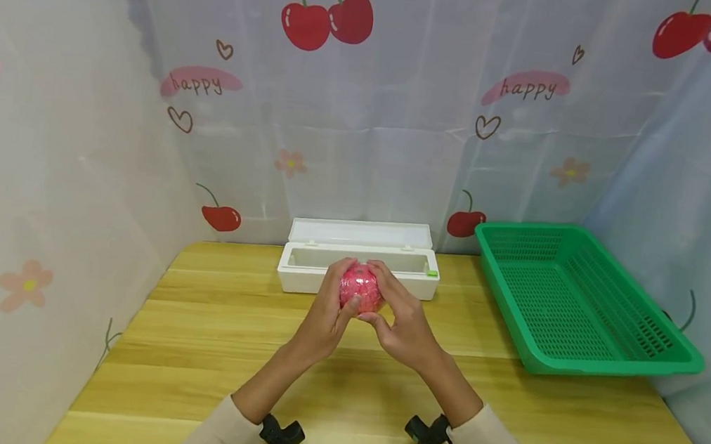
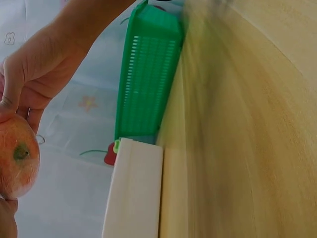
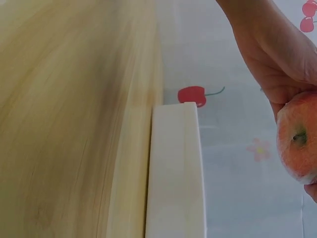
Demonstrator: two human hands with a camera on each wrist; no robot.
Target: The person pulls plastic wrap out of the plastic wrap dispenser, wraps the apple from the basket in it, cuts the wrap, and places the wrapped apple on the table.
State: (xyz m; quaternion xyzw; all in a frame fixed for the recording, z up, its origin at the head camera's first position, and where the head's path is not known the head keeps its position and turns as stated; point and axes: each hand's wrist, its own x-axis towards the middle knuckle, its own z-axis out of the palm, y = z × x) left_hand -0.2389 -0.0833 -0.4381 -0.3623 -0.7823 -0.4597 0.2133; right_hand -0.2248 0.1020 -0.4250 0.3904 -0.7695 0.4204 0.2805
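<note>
A red apple (image 1: 360,287), wrapped in shiny clear film, is held up between both hands above the table. My left hand (image 1: 324,318) grips its left side, with the thumb on the near face. On the opposite side, my right hand (image 1: 406,329) holds it, fingertips over the top and thumb low at the front. The wrist views show the stem hollow of the apple (image 2: 19,153) under wrinkled film. Just behind the hands stands a long white box (image 1: 300,279) with its lid (image 1: 361,232) raised and a green piece (image 1: 431,273) at its right end.
A green slotted basket (image 1: 612,369) stands on the right of the wooden table (image 1: 203,364). Curtains with cherry prints (image 1: 373,160) enclose the back and sides. A black wrist mount (image 1: 282,436) hangs at the left cuff, another mount (image 1: 428,431) at the right.
</note>
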